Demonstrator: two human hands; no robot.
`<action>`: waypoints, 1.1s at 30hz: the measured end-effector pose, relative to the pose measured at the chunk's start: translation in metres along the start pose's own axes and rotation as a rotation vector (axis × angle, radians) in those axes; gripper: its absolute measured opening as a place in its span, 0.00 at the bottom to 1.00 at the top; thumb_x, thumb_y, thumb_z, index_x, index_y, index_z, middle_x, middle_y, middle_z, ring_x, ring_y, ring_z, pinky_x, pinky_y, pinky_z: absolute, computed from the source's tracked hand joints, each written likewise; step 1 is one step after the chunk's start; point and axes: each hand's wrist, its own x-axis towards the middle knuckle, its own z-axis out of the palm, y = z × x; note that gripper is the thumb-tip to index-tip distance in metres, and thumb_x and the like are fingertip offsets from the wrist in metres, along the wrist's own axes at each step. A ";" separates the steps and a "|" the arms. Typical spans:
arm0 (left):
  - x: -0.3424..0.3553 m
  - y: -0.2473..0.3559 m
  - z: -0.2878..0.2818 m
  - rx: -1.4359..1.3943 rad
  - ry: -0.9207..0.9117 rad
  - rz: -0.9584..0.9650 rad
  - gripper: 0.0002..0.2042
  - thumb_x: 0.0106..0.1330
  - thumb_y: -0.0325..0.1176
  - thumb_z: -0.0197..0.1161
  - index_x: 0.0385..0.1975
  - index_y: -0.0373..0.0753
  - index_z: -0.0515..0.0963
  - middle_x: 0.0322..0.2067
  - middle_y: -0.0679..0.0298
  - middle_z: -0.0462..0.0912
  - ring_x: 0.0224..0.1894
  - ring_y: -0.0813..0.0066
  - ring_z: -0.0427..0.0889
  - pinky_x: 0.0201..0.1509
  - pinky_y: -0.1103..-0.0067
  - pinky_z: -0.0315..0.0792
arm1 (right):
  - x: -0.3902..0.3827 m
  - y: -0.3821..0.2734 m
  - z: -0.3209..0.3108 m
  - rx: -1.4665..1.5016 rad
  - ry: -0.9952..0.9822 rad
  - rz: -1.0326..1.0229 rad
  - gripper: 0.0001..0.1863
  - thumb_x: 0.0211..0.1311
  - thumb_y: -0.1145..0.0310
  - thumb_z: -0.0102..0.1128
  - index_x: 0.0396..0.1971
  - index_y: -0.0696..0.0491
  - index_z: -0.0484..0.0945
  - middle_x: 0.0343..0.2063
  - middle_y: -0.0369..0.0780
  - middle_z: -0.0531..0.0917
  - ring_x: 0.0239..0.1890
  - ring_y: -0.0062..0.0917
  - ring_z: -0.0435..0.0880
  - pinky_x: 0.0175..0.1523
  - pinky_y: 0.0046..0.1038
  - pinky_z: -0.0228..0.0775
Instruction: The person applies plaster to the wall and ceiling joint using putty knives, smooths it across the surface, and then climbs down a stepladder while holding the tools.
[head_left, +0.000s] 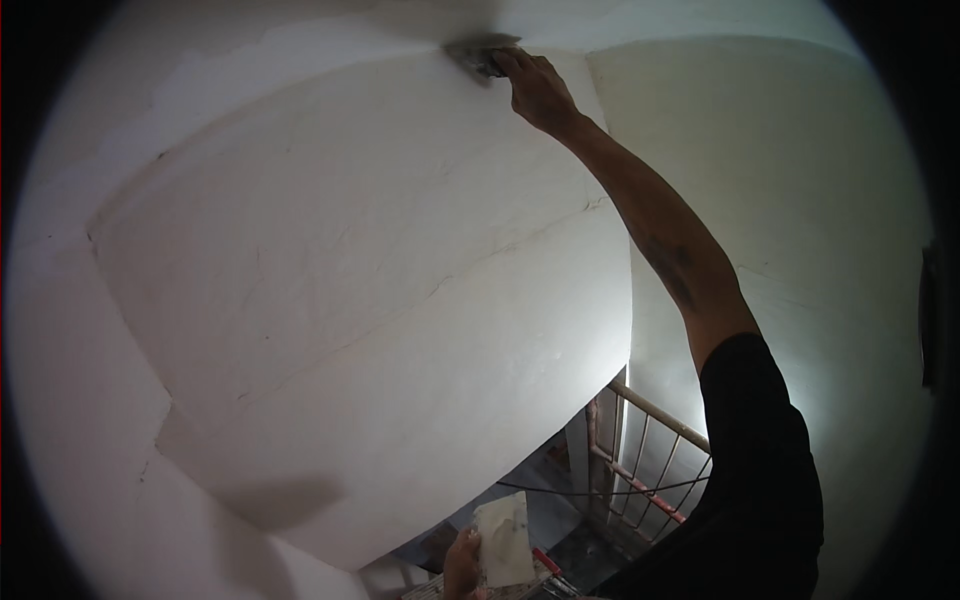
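Note:
My right arm reaches far up, and my right hand (540, 88) is closed round a dark, wide-bladed putty knife (474, 58). The blade is somewhat blurred and lies at the upper edge of the pale wall panel (400, 220), where it meets the ceiling (300, 45). Low in the view, my left hand (462, 566) grips the side of a pale rectangular plastering board (504, 538) with grey smears on its face. The fingers behind that board are hidden.
A thin crack (440, 285) runs slantwise across the panel. Below its lower edge are a metal railing (655, 410), a dark cable (610, 492) and a red-handled thing (546, 562). A plain side wall (790, 180) stands at the right, with a dark object (929, 318) at its far edge.

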 end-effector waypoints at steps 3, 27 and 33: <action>-0.002 0.002 0.002 -0.078 0.000 -0.046 0.17 0.70 0.34 0.44 0.49 0.29 0.73 0.44 0.52 0.80 0.42 0.66 0.80 0.48 0.75 0.72 | 0.001 0.001 0.004 -0.001 0.009 -0.001 0.26 0.57 0.83 0.51 0.58 0.51 0.69 0.57 0.45 0.74 0.49 0.44 0.79 0.57 0.40 0.72; 0.051 -0.027 -0.016 -0.358 -0.071 -0.229 0.21 0.70 0.36 0.42 0.57 0.30 0.68 0.45 0.52 0.80 0.46 0.64 0.82 0.51 0.71 0.77 | 0.027 -0.028 0.002 0.061 -0.161 -0.058 0.34 0.56 0.86 0.41 0.66 0.58 0.59 0.63 0.56 0.66 0.63 0.47 0.70 0.69 0.40 0.62; 0.061 -0.031 -0.021 -0.386 -0.086 -0.257 0.21 0.70 0.36 0.43 0.57 0.31 0.68 0.44 0.53 0.80 0.46 0.64 0.81 0.51 0.71 0.76 | 0.001 -0.051 -0.011 0.099 -0.210 0.005 0.35 0.56 0.86 0.41 0.67 0.57 0.58 0.65 0.56 0.64 0.64 0.50 0.68 0.70 0.41 0.61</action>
